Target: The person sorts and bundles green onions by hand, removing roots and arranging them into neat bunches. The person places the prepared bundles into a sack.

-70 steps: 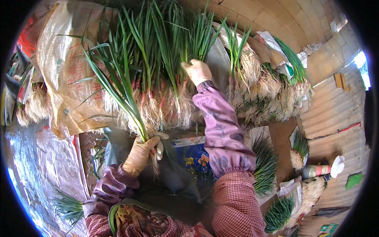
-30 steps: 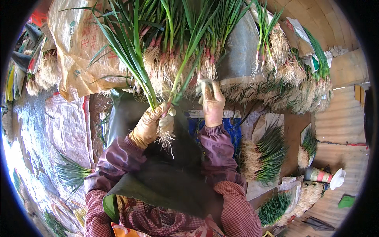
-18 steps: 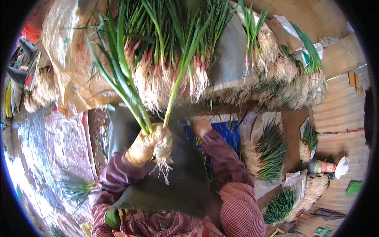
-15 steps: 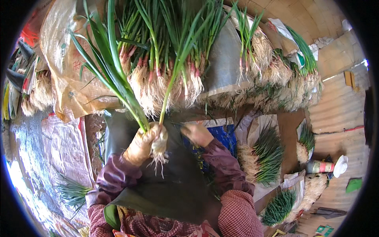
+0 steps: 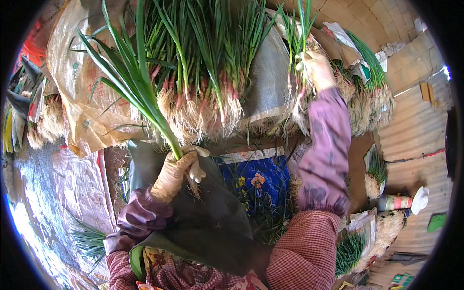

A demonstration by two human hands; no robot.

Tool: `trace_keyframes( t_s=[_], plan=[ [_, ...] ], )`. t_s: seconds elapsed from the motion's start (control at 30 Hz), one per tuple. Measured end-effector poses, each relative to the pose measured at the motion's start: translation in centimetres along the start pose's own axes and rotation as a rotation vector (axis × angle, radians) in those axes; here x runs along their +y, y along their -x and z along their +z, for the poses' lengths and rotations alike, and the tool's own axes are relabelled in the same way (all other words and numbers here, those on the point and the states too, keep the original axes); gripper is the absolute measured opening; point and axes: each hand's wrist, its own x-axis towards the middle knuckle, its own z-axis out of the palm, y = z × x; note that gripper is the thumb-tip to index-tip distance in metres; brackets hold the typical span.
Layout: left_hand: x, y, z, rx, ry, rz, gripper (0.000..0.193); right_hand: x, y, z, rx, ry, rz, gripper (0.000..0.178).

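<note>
My left hand point(image 5: 173, 174), in a pale glove, is closed around a few green garlic stalks point(image 5: 159, 121). Their long flat leaves lean up and left, and the white bulb ends and roots point(image 5: 195, 175) hang out past the fingers. At the upper right, my right hand point(image 5: 316, 70) reaches out over a small group of upright stalks. Its fingers are closed on a green garlic stalk point(image 5: 303, 29), whose leaves rise above the hand. A large row of green garlic with reddish stems and pale roots point(image 5: 200, 113) lies just beyond my left hand.
A dark apron point(image 5: 212, 217) covers my lap. Beside it lies a blue printed sack point(image 5: 263, 181) with loose leaves on it. More green bundles point(image 5: 352, 251) lie at the lower right, near a striped bottle-like thing with a white top point(image 5: 418, 200). Plastic sheeting point(image 5: 79, 179) spreads at the left.
My right hand has moved from beside my left hand up and right to the small group of stalks. The thin stalk leaning right from my left hand is no longer there.
</note>
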Motion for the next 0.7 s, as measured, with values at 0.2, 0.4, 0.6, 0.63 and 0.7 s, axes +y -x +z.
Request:
trace_keyframes(
  t_s=[0.2,0.4,0.6,0.63,0.7],
  plan=[
    [-1.9,-0.4,-0.5,0.066,-0.019,-0.065,0.029,-0.6,7.1,16.4,0.142,0.918,-0.315,0.031],
    [-2.2,-2.1,-0.6,0.230,-0.132,0.058,0.033,4.5,7.3,21.9,0.164,0.748,-0.467,0.019],
    [-2.4,-2.2,0.6,0.160,0.100,-0.018,0.025,4.5,14.5,23.7,0.227,0.612,-0.733,0.022],
    [-1.9,-1.6,0.8,0.142,0.259,-0.034,0.026,4.9,14.8,23.6,0.144,0.499,-0.570,0.017],
    [-2.0,-1.5,0.2,0.101,0.407,-0.076,0.029,6.8,14.7,24.9,0.046,-0.050,-0.274,0.014]
  ],
)
